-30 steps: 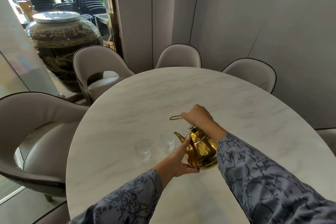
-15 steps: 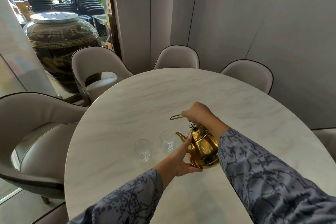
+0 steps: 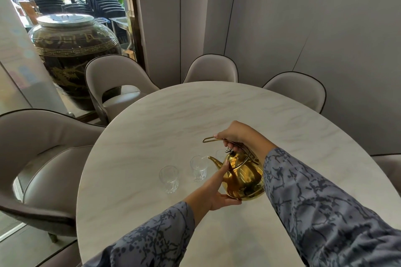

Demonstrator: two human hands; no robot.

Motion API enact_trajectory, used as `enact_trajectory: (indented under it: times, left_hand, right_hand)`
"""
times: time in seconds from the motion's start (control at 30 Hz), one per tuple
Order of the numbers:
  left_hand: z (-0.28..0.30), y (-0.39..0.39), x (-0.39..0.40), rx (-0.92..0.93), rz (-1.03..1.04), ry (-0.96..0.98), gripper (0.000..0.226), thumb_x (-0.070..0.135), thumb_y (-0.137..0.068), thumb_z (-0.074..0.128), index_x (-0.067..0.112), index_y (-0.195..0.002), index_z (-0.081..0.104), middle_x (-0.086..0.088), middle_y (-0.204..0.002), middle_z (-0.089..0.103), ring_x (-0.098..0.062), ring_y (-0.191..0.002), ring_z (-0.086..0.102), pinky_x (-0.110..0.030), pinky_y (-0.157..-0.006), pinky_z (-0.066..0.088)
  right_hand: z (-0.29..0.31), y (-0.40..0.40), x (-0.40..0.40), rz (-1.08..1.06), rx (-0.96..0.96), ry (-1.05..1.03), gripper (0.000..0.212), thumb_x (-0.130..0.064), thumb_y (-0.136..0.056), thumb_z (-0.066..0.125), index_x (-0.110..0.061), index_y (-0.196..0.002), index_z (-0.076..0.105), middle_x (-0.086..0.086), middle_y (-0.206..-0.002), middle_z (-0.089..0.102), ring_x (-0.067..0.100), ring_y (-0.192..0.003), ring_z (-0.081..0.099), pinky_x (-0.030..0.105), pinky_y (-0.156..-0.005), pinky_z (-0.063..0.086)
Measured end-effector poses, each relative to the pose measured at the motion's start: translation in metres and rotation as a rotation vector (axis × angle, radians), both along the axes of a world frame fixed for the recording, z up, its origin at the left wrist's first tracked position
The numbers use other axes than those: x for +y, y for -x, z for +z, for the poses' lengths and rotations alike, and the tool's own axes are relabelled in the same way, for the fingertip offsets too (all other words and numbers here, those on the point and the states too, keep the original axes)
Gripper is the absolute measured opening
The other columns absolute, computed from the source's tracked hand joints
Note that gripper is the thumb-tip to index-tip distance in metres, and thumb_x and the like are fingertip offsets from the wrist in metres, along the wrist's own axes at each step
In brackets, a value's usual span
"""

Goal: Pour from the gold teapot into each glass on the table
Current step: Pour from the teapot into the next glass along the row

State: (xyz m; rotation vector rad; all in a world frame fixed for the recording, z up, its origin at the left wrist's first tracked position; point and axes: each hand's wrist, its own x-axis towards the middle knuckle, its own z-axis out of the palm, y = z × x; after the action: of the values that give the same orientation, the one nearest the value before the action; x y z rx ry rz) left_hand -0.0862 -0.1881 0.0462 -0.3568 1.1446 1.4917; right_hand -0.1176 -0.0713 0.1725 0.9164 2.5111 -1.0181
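The gold teapot hangs tilted above the round marble table, its spout at the rim of the middle glass, with a thin stream of water at the spout tip. My right hand grips the wire handle on top. My left hand cups the pot's side and bottom. A second clear glass stands to the left. A third glass shows partly behind the pot's lid.
Beige padded chairs ring the table: one at the left, one at the back left, two at the far side. A big dark ceramic jar stands behind glass at the left.
The teapot has tipped a little further and its spout has reached the middle glass, where water now shows. Both hands keep their hold.
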Motion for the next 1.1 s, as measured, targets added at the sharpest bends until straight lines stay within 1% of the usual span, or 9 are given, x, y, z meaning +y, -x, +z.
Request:
enact_trajectory:
  times: [0.07,0.13,0.43,0.67,0.83,0.9,0.97,1.0,1.1]
  left_hand:
    - [0.000,0.000,0.000,-0.015,0.000,-0.006,0.100,0.065,-0.061,0.081,0.020,-0.142,0.043,-0.028,-0.146,0.042,-0.049,-0.125,0.055,-0.050,-0.077,0.064]
    - [0.000,0.001,0.000,-0.024,0.000,-0.005,0.098,0.064,-0.062,0.081,0.020,-0.141,0.043,-0.028,-0.146,0.042,-0.049,-0.124,0.056,-0.050,-0.077,0.064]
    - [-0.002,0.005,0.002,-0.030,0.019,0.017,0.112,0.062,-0.053,0.086,0.024,-0.146,0.038,-0.026,-0.152,0.036,-0.050,-0.128,0.052,-0.050,-0.067,0.064]
    - [-0.001,0.005,0.003,-0.020,0.017,0.020,0.114,0.063,-0.054,0.086,0.025,-0.149,0.035,-0.027,-0.151,0.037,-0.050,-0.128,0.053,-0.051,-0.073,0.065]
    - [0.000,0.001,0.001,-0.003,-0.001,0.027,0.114,0.065,-0.057,0.083,0.026,-0.151,0.032,-0.024,-0.155,0.034,-0.049,-0.131,0.051,-0.050,-0.073,0.065]
    - [0.000,-0.001,-0.002,0.030,-0.011,0.029,0.106,0.064,-0.066,0.078,0.023,-0.152,0.031,-0.022,-0.157,0.033,-0.046,-0.133,0.050,-0.049,-0.082,0.063]
    - [-0.003,-0.002,-0.005,0.072,-0.017,0.031,0.095,0.062,-0.077,0.070,0.020,-0.152,0.029,-0.020,-0.160,0.030,-0.044,-0.135,0.048,-0.050,-0.097,0.057]
    - [-0.005,-0.003,-0.007,0.089,-0.017,0.037,0.090,0.061,-0.081,0.068,0.020,-0.152,0.029,-0.018,-0.161,0.027,-0.043,-0.137,0.046,-0.050,-0.101,0.055]
    - [-0.015,-0.002,-0.011,0.137,-0.040,0.056,0.086,0.063,-0.082,0.065,0.022,-0.150,0.032,-0.014,-0.164,0.025,-0.042,-0.140,0.041,-0.051,-0.102,0.054]
  right_hand:
    - [0.001,0.000,-0.001,0.001,-0.016,0.003,0.044,-0.038,-0.094,0.062,-0.005,-0.065,0.060,0.005,-0.054,0.053,0.016,-0.044,0.047,0.028,-0.049,0.041]
    - [0.003,0.000,-0.001,0.001,-0.029,0.001,0.044,-0.038,-0.094,0.062,-0.005,-0.065,0.059,0.004,-0.055,0.053,0.016,-0.044,0.046,0.028,-0.049,0.040]
    - [0.003,0.002,-0.001,0.006,-0.034,-0.020,0.044,-0.038,-0.094,0.062,-0.005,-0.065,0.060,0.004,-0.055,0.053,0.016,-0.044,0.047,0.029,-0.050,0.041]
    - [0.003,0.003,0.001,0.009,-0.042,-0.029,0.045,-0.040,-0.094,0.062,-0.006,-0.065,0.059,0.004,-0.055,0.053,0.017,-0.045,0.047,0.030,-0.051,0.041]
    - [-0.005,-0.001,0.002,-0.013,-0.010,-0.025,0.046,-0.040,-0.093,0.063,-0.006,-0.062,0.060,0.004,-0.051,0.054,0.016,-0.042,0.047,0.028,-0.048,0.041]
    - [-0.012,-0.004,0.002,-0.031,0.012,-0.024,0.047,-0.041,-0.092,0.063,-0.006,-0.061,0.061,0.002,-0.046,0.053,0.015,-0.039,0.047,0.026,-0.047,0.041]
    - [-0.020,-0.008,0.002,-0.049,0.035,-0.018,0.047,-0.041,-0.091,0.064,-0.007,-0.059,0.061,-0.001,-0.039,0.053,0.015,-0.037,0.047,0.025,-0.047,0.041]
    - [-0.024,-0.010,0.002,-0.057,0.046,-0.012,0.048,-0.041,-0.091,0.065,-0.006,-0.058,0.062,-0.001,-0.037,0.052,0.015,-0.035,0.047,0.025,-0.046,0.042]
    - [-0.036,-0.016,0.000,-0.079,0.085,-0.001,0.049,-0.043,-0.090,0.065,-0.007,-0.057,0.063,-0.001,-0.037,0.053,0.014,-0.033,0.047,0.023,-0.044,0.042]
